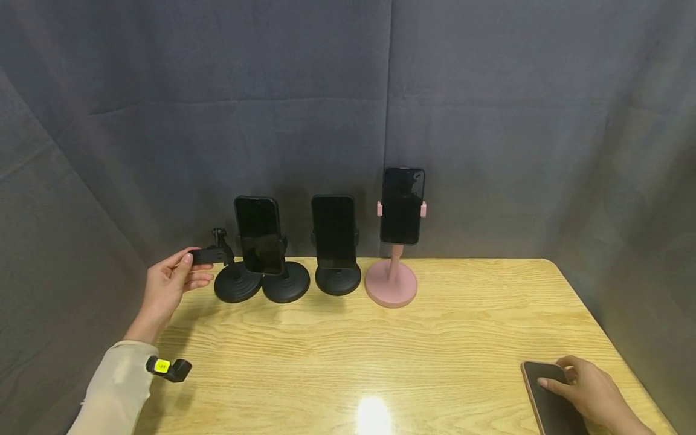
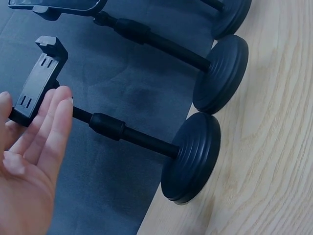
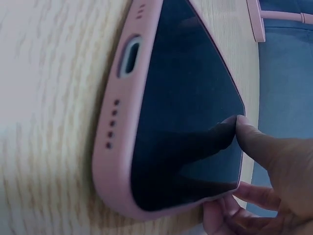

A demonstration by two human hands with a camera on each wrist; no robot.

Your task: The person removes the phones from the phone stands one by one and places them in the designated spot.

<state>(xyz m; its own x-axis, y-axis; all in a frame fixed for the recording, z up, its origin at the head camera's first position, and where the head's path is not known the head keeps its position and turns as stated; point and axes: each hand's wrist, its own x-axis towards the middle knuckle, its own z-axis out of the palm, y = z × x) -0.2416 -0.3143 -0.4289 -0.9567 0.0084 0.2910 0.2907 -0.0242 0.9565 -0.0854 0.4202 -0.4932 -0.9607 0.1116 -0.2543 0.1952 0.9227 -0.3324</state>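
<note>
At the left end of the row of stands, my left hand (image 1: 167,283) pinches the empty clamp (image 2: 40,81) of a black phone stand (image 1: 237,284) between thumb and fingers. The stand's round base rests on the table. Near the front right, my right hand (image 1: 595,389) grips a smartphone (image 1: 551,396) in a pink case, which lies screen up with its screen dark. In the right wrist view the thumb (image 3: 259,142) presses on the screen, while the other fingers are at the phone's side edge, partly hidden.
Two black stands (image 1: 286,290) (image 1: 338,281) and a pink stand (image 1: 391,293) line the back of the wooden table (image 1: 326,356), each holding an upright phone. The leftmost two bases nearly touch. A grey curtain (image 1: 489,133) hangs behind and at both sides.
</note>
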